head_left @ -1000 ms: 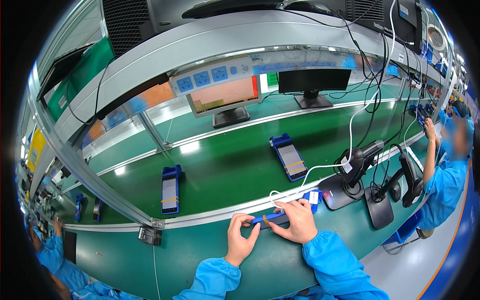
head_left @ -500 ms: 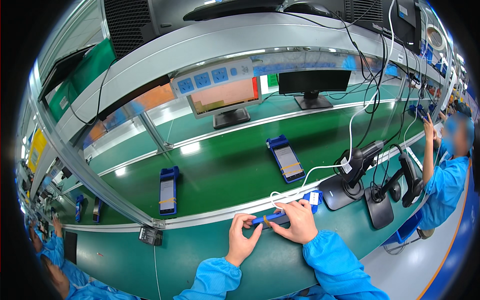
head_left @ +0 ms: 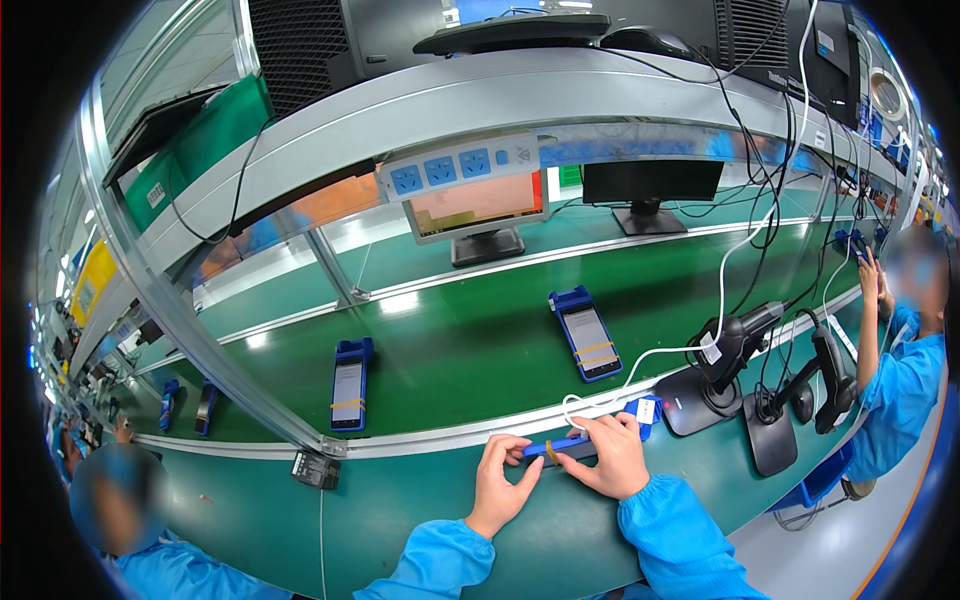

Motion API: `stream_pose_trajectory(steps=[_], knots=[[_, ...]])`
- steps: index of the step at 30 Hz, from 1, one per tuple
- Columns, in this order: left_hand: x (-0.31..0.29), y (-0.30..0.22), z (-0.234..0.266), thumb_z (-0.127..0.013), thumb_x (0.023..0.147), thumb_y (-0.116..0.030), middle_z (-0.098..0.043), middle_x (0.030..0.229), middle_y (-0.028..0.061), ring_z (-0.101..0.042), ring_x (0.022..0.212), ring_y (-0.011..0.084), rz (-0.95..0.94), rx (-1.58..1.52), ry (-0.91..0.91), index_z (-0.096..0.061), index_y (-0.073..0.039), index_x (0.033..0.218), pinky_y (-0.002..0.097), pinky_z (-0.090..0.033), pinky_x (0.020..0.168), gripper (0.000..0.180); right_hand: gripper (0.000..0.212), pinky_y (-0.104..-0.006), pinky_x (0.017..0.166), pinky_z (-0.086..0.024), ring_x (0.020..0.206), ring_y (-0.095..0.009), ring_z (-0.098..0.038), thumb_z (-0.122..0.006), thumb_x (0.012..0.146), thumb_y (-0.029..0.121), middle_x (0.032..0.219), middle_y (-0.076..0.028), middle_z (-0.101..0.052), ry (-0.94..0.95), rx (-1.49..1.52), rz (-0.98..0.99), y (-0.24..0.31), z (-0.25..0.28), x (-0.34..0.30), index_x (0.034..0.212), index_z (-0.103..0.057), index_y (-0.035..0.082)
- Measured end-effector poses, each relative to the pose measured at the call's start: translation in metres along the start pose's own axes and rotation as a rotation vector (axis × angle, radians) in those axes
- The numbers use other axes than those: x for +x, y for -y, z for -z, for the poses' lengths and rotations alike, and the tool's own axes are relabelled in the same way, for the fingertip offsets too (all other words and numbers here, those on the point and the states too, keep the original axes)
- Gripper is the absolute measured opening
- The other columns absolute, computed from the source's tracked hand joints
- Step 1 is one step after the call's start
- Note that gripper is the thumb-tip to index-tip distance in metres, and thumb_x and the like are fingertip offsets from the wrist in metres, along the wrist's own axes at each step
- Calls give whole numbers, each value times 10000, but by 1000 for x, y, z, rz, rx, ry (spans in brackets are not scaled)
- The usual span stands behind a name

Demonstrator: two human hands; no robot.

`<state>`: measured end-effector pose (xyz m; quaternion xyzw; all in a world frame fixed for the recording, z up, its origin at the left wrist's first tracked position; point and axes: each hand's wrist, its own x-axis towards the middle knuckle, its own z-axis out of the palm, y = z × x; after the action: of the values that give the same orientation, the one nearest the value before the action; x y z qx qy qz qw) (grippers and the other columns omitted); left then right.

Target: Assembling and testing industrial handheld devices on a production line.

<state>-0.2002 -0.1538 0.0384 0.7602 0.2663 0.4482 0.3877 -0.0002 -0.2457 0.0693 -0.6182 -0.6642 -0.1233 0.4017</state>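
"Where's the blue handheld device (head_left: 537, 451)?"

"Between the person's two hands, over the back part of the tabletop (head_left: 420, 495), just on the near side of the metal rail (head_left: 450, 428). A yellow band wraps around it. Whether it rests on the surface or is lifted slightly, I can't tell."

"And the fingers?"

"The left hand (head_left: 503, 490) pinches the left end between thumb and fingers. The right hand (head_left: 615, 462) grips farther along, thumb on the near side, fingers over the top."

"Is the white cable (head_left: 722, 290) plugged into it?"

"I can't tell; it loops down behind the right hand, and its end is hidden there."

"What's near that hand?"

"A blue item with a white label (head_left: 646, 411), just beyond it. To the right stand two black scanners, the nearer (head_left: 735, 345) beside the farther (head_left: 830, 375)."

"Anything past the rail?"

"Two more handhelds lie screen up on the green strip (head_left: 460, 345), well apart: the left one (head_left: 348, 390) and the right one (head_left: 590, 340), each with yellow bands."

"And at the left?"

"A small black box (head_left: 316, 468), near the rail."
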Motion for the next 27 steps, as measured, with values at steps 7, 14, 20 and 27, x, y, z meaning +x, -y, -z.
stream_pose_trajectory(steps=[7, 14, 20, 27], knots=[[-2, 0, 0, -829, 917, -62, -656, 1290, 132, -679, 1195, 238, 68, -72, 67, -546, -28, 1343, 369, -551, 998, 512, 666, -384, 906, -413, 924, -182, -690, -907, 801, 290, 1030, 18, -767, -1, 20, 4, 3, 2, 2, 1396, -673, 102], [-5, 5, -3, -828, 946, -132, -696, 1301, 175, -697, 1227, 281, 56, -166, 126, -513, -19, 1392, 410, -552, 1060, 558, 731, -385, 908, -406, 935, -180, -694, -919, 795, 284, 1014, 25, -777, 34, 36, -38, 5, 2, -1, 1445, -650, 84], [-3, -1, -2, -835, 925, -138, -706, 1271, 163, -710, 1157, 301, -4, -26, 130, -588, -22, 1331, 404, -557, 1017, 489, 767, -378, 899, -400, 906, -177, -682, -931, 790, 280, 1013, 34, -790, 29, 31, -42, 7, 1, -2, 1465, -638, 67], [-2, -7, 6, -828, 820, -97, -697, 1189, 164, -700, 1103, 350, -70, -2, 93, -656, -27, 1235, 427, -557, 995, 455, 737, -378, 839, -403, 875, -183, -681, -907, 828, 289, 993, 26, -776, 82, 72, 4, 21, -1, -1, 1477, -629, 75]])
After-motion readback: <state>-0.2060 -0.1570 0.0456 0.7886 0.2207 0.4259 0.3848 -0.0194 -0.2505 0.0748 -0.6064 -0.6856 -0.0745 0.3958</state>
